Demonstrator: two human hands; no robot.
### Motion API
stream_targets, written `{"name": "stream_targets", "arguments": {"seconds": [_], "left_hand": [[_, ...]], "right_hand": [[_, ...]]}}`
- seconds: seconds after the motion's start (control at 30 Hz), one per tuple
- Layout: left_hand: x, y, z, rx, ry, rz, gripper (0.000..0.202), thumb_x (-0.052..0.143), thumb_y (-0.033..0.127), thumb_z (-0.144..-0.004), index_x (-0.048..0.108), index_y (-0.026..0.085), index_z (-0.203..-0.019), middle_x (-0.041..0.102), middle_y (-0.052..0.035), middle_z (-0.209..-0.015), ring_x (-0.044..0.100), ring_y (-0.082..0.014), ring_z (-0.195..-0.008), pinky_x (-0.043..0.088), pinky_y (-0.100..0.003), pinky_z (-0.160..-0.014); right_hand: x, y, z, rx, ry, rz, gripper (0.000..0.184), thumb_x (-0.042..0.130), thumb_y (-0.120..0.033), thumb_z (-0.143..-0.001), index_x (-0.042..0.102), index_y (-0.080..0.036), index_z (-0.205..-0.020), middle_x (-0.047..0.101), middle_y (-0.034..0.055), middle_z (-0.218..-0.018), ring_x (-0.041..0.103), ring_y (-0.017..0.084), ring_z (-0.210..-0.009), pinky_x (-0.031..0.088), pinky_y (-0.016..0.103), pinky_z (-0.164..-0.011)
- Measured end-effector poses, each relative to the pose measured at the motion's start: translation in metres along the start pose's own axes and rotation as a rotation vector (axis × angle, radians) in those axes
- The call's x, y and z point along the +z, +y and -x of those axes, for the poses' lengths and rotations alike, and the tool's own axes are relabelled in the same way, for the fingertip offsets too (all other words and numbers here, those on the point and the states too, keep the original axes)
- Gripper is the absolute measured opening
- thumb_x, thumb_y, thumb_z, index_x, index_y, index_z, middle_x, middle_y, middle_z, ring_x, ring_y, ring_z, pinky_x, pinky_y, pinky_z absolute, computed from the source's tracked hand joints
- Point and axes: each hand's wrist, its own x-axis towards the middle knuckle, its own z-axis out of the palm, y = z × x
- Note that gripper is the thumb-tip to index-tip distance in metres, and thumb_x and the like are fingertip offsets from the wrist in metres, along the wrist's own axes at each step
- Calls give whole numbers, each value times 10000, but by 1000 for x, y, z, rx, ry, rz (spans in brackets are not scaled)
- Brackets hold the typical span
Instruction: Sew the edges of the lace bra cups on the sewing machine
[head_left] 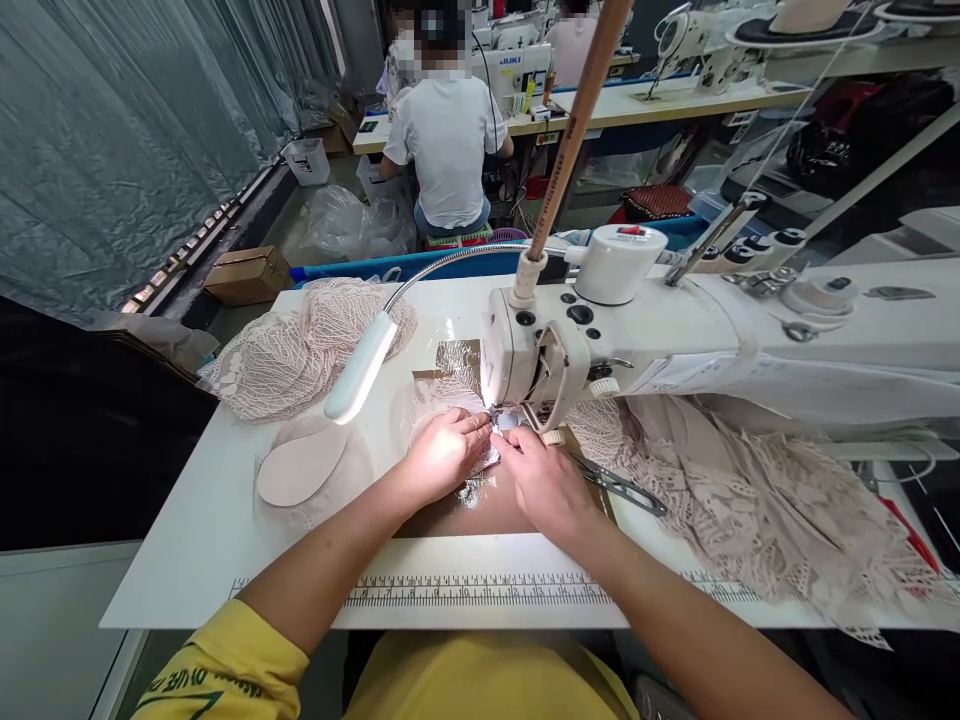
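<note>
A beige lace piece [442,397] lies under the needle end of a white sewing machine [517,350]. My left hand [448,455] rests palm down on this lace, its fingers stretched toward the presser foot. Just right of the needle, my right hand [541,478] has its thumb and forefinger closed at the lace's edge. The exact fingertip contact is partly hidden. Beside the right hand lie dark thread snips [622,487], apart from it. Brown shiny sheeting [450,518] covers the table under both hands.
Stacked lace cups [300,350] and a smooth beige cup [302,468] lie left; a lace heap [787,510] lies right. A bent lamp [364,365] hangs close over the work. A printed ruler [480,590] runs along the front edge. A person [450,140] sits ahead.
</note>
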Motion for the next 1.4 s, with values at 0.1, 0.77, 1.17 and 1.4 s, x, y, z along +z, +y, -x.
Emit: {"name": "stream_targets", "arguments": {"seconds": [0.1,0.77,1.17,1.4], "left_hand": [[2,-6,2,140,-91,-246,289,421,256,-926,655,144,-1054,655,-156,-1127,591,-246,-930,439,-398,-836],[-6,-6,10,-164,-54,-477,423,464,176,-839,576,232,-1243,494,-57,-1394,319,-377,-1338,247,-640,-1050],[-19,32,55,109,-80,-91,336,446,180,-889,595,151,-1188,599,-116,-1257,541,-214,-1188,451,-380,-1022],[0,17,37,214,-162,-321,319,467,246,-902,604,111,-1157,574,-148,-1281,517,-257,-1208,441,-423,-1033]], "right_hand": [[-1,0,1,-19,3,3,423,386,-104,-896,591,-200,-1254,621,108,-1002,557,195,-773,384,287,-627],[17,10,5,-62,187,-144,458,379,-44,-846,613,-188,-1212,646,68,-1027,575,192,-827,427,302,-709],[9,17,12,-151,270,-449,328,392,-69,-824,689,-174,-915,674,65,-910,610,177,-844,473,281,-775],[12,17,11,-135,203,-224,432,386,-23,-821,636,-173,-1140,647,70,-951,560,188,-847,429,287,-711]]}}
